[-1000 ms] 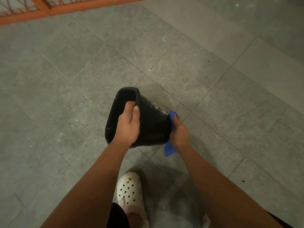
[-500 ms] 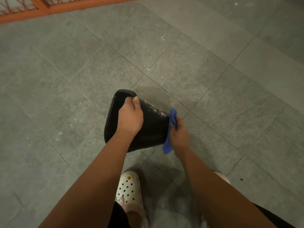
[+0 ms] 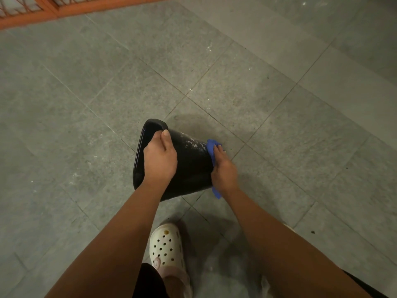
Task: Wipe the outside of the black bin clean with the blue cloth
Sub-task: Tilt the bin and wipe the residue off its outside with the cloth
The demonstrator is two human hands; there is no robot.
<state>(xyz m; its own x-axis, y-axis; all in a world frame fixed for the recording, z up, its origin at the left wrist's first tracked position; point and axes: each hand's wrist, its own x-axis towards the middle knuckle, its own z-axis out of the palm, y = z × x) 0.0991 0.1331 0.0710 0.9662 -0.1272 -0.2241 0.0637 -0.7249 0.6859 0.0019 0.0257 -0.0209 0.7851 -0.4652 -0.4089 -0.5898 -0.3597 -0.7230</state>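
My left hand [image 3: 160, 162] gripped the rim [image 3: 139, 151] of the black bin [image 3: 193, 168], fingers hooked inside the mouth and thumb laid on the outer wall. The bin lay tipped on its side just below the middle of my view, mouth towards 9 o'clock and base towards 3 o'clock. I could not tell whether it rested on the tiled floor [image 3: 86, 125] or hung slightly above it.

My right hand [image 3: 224, 172] held the blue cloth [image 3: 211, 145] bunched under curved fingers and pressed it against the base end. One tuft showed past my fingertips at 12 o'clock of that hand, and a tail hung out under my wrist at 6 o'clock.

Over the last second I had turned the bin, so less of its open mouth faced me and more of its wall came uppermost. My right hand had slid the cloth up the base edge from the lower corner to the upper one. I judged that stroke was carrying the wipe round the bottom end. The white smears [image 3: 194, 144] on the upper wall, just at 9 o'clock of the cloth, were untouched, so the job looked well short of done.

My pale clog [image 3: 166, 248] stood at 6 o'clock of the bin, and an orange railing [image 3: 64, 9] crossed the view near 11 o'clock.
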